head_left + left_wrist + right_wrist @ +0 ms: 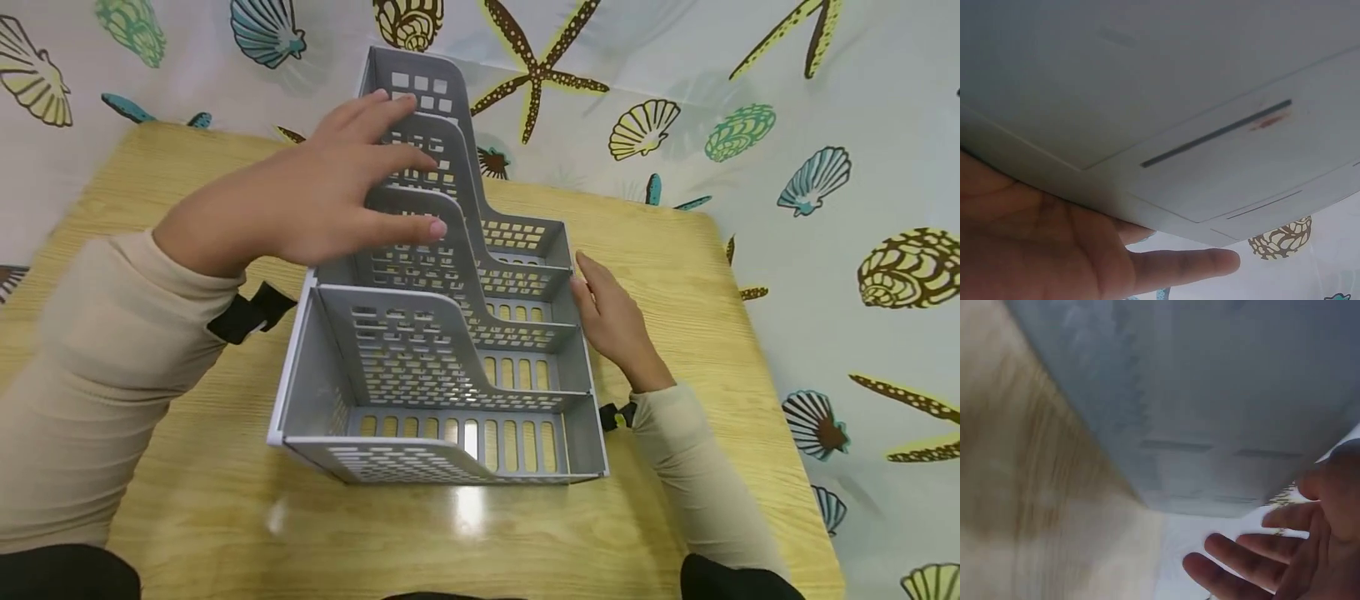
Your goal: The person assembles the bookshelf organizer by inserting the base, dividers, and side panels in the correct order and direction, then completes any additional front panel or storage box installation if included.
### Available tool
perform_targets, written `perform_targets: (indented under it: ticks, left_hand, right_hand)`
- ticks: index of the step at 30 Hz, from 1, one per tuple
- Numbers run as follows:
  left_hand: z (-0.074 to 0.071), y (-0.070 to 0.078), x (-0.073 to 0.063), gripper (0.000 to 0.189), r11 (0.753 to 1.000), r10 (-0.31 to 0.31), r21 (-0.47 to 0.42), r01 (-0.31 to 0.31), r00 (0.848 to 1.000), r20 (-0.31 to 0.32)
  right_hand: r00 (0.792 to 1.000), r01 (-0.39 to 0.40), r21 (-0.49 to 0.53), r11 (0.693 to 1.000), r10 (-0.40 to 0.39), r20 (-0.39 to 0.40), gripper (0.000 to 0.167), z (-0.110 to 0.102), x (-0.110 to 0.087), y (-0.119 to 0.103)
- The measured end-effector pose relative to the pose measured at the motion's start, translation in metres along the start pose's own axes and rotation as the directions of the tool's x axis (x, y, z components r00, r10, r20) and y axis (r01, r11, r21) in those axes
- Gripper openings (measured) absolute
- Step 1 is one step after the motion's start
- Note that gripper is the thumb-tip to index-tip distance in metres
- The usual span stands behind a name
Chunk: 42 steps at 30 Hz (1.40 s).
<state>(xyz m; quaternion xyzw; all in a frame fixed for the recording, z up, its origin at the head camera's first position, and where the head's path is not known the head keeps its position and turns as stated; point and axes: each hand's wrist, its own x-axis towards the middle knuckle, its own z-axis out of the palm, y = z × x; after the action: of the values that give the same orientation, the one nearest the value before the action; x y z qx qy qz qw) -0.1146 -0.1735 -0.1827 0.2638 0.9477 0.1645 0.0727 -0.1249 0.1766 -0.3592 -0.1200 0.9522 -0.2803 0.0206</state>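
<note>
A grey plastic file organizer (525,400) with several upright slotted dividers stands on the table, its tall ends toward the left. My left hand (315,192) is spread over the tall left side of the dividers, fingers extended; whether it touches them I cannot tell. In the left wrist view, the organizer's smooth outer wall (1210,94) fills the upper part, and the palm lies below it. My right hand (615,312) is at the low right end, fingertips beside the end wall. The right wrist view shows loosely extended fingers near that wall (1210,412), holding nothing.
The light wooden table (660,250) extends around the organizer on all sides. Behind it and to the right hangs a white cloth (750,333) printed with shells and starfish. Black straps with small fittings circle both wrists.
</note>
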Motion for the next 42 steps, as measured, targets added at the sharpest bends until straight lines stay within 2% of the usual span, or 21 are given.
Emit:
perform_targets:
  ticks: [5,9,12,15,18,21,25,27,30,33,37,40,41,42]
  left_hand:
    - [0.002,0.000,0.000,0.074,1.000,-0.012,-0.009,0.012,1.000,0.023]
    - [0.000,-0.004,-0.003,0.074,1.000,-0.016,-0.006,0.016,1.000,-0.004]
    - [-0.002,-0.006,-0.005,0.074,1.000,-0.010,-0.003,0.010,0.999,-0.033]
    - [-0.003,-0.005,-0.005,0.074,1.000,-0.002,-0.004,0.002,0.999,-0.050]
    - [-0.003,-0.004,-0.006,0.073,1.000,-0.001,-0.002,0.000,0.999,-0.050]
    - [-0.003,-0.004,-0.006,0.073,1.000,0.004,0.009,-0.003,0.999,-0.040]
    - [-0.004,-0.004,-0.005,0.072,1.000,0.007,0.013,-0.007,0.999,-0.033]
    - [-0.004,-0.004,-0.004,0.072,1.000,0.007,0.008,-0.007,0.999,-0.033]
    - [-0.005,-0.002,-0.004,0.072,1.000,0.018,0.010,-0.018,0.999,-0.039]
    - [-0.005,0.001,-0.002,0.071,0.999,0.033,0.009,-0.032,0.998,-0.050]
    - [-0.003,0.001,-0.006,0.068,0.997,0.065,-0.036,-0.068,0.994,-0.084]
    - [0.005,0.007,-0.023,0.058,0.984,0.156,-0.062,-0.165,0.979,-0.134]
    - [0.009,0.013,-0.032,0.054,0.978,0.194,-0.053,-0.203,0.971,-0.138]
    - [0.018,0.019,-0.042,0.053,0.967,0.247,-0.022,-0.253,0.958,-0.148]
  right_hand:
    - [0.998,0.025,0.161,0.987,-0.017,-0.055,0.055,0.002,-0.054,-0.019]
    - [0.992,0.087,0.205,0.975,-0.065,-0.110,0.054,0.015,-0.089,-0.039]
    - [0.988,0.087,0.249,0.965,-0.052,-0.146,0.053,0.028,-0.099,-0.042]
    - [0.975,0.095,0.331,0.939,-0.020,-0.222,0.051,0.038,-0.103,-0.039]
    - [0.961,0.134,0.357,0.924,-0.033,-0.276,0.049,0.040,-0.102,-0.035]
    - [0.953,0.166,0.311,0.936,-0.072,-0.293,0.052,0.029,-0.079,-0.030]
    - [0.947,0.171,0.231,0.958,-0.095,-0.306,0.061,0.013,-0.009,-0.019]
    - [0.955,0.146,0.180,0.973,-0.092,-0.281,0.065,0.013,0.028,-0.014]
    - [0.985,0.095,0.105,0.990,-0.078,-0.153,0.074,0.016,0.065,-0.009]
    - [0.999,0.053,0.006,0.999,-0.053,-0.005,0.088,0.014,0.080,-0.008]
    - [0.990,0.041,-0.136,0.990,-0.021,0.141,0.098,0.009,0.087,-0.009]
    - [0.982,0.062,-0.174,0.983,-0.029,0.186,0.100,0.009,0.091,-0.009]
    - [0.983,0.074,-0.169,0.983,-0.043,0.178,0.099,0.008,0.092,-0.010]
    - [0.985,0.092,-0.162,0.982,-0.066,0.162,0.099,0.008,0.095,-0.009]
